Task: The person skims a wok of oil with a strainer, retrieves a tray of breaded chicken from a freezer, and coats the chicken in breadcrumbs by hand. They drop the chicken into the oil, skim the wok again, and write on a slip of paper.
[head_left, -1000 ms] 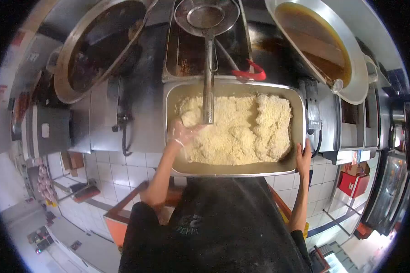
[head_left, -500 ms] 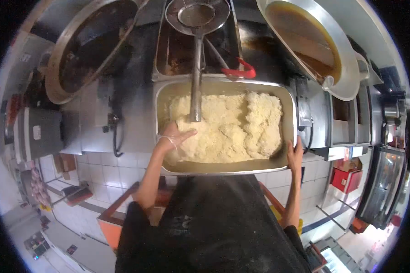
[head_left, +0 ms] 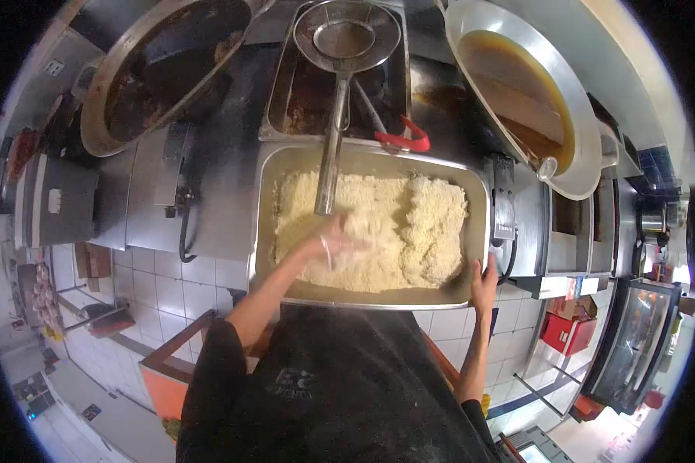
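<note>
A deep metal pan full of pale yellow breading flour sits in front of me. On its right side, lumpy coated pieces lie in a row under the flour. My left hand, in what looks like a clear thin glove, is over the flour left of the middle. Its fingers are stretched out and blurred by motion, with nothing visible in them. My right hand grips the pan's right rim near the front corner. A strainer rests behind, its metal handle reaching over the pan above my left hand.
Behind the pan is a dark tray holding a tool with a red handle. A large pan of brown oil stands at the back right, another dark pan at the back left. A red box is on the right.
My left hand has moved from the pan's left side inward over the flour. My right hand stays on the rim. The whole view has shifted slightly.
</note>
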Demonstrator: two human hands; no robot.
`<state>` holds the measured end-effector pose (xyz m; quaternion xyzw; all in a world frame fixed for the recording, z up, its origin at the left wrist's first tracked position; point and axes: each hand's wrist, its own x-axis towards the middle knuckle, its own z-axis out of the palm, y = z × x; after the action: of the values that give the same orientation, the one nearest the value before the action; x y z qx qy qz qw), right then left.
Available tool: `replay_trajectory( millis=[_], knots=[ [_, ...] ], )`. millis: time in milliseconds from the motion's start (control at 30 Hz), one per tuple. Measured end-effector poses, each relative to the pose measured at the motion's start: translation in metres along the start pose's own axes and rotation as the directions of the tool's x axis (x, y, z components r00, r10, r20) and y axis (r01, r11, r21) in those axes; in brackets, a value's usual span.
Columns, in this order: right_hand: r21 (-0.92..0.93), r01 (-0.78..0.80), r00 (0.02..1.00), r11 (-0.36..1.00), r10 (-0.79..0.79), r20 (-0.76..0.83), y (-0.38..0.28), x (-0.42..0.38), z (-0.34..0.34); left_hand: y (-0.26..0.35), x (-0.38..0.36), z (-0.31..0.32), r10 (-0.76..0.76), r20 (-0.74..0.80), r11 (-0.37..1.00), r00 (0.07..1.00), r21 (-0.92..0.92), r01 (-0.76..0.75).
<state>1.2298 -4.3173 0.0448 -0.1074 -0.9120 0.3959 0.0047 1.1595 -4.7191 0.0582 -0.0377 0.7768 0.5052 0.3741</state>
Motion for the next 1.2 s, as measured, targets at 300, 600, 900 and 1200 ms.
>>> replay_trajectory(
  millis=[300, 600, 900, 1200],
  knots=[
    [0.015, -0.005, 0.997, 1.000, 0.006, -0.073, 0.005, -0.002, 0.001, -0.027, 0.111, -0.031, 0.064, -0.112, 0.955, 0.992, 0.295, -0.028],
    [0.043, 0.026, 0.994, 0.999, -0.022, -0.106, 0.012, -0.001, 0.007, -0.009, 0.060, -0.012, -0.283, 0.171, 0.950, 0.944, -0.088, 0.301],
    [0.041, -0.018, 0.998, 0.999, 0.020, -0.055, 0.007, -0.002, -0.001, 0.005, 0.033, 0.029, 0.122, 0.274, 0.860, 0.954, -0.508, 0.036],
    [-0.043, 0.032, 0.993, 0.999, -0.037, -0.116, 0.023, -0.001, 0.005, 0.008, 0.061, 0.060, 0.058, 0.233, 0.991, 0.971, 0.101, -0.083]
  ],
)
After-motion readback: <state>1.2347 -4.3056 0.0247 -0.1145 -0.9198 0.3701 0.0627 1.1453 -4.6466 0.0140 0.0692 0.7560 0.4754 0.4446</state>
